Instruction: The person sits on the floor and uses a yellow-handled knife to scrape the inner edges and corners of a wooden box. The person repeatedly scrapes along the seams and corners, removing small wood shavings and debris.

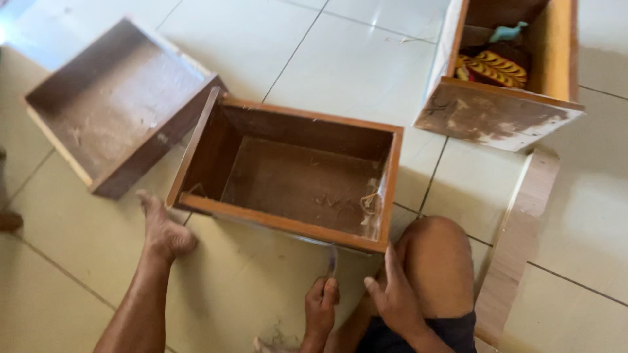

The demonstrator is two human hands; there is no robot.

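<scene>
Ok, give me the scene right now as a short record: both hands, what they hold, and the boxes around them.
left hand: closed on a thin pale tool, kind unclear
right hand: open, fingers at the near corner of the open brown wooden box
bare foot: by that box's near left corner
shallow brown wooden box: empty, far left
worn wooden box: holds yellow-striped items
pale wooden plank: on the tiled floor, right

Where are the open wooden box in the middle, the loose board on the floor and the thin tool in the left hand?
open wooden box (307, 180), head view, its bare inside bottom.
loose board (520, 235), head view, middle of its face.
thin tool (332, 256), head view, tip above the left hand (320, 306).
</scene>
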